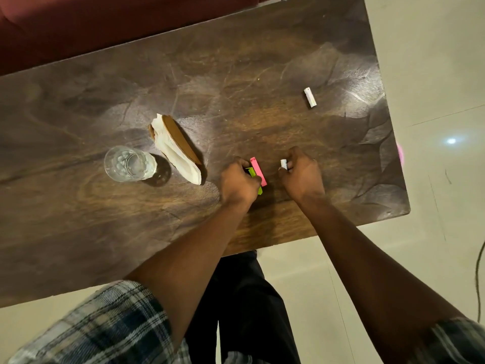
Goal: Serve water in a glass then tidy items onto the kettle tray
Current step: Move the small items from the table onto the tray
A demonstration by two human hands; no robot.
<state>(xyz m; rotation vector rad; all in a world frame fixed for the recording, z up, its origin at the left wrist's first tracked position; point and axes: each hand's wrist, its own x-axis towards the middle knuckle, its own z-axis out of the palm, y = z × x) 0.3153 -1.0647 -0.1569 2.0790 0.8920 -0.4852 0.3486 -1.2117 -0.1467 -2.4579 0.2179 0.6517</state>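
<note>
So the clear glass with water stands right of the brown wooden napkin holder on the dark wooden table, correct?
No: the head view shows the clear glass with water left of the brown wooden napkin holder, on the dark wooden table.

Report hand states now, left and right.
Left hand: closed, gripping the pink and green sticks.
Right hand: closed, pinching a white cylinder.

Dark wood-grain table [236, 74] — pink sachet [258, 170], green sachet [252, 172], white tube [283, 163], plaid sleeve [105, 324].
</note>
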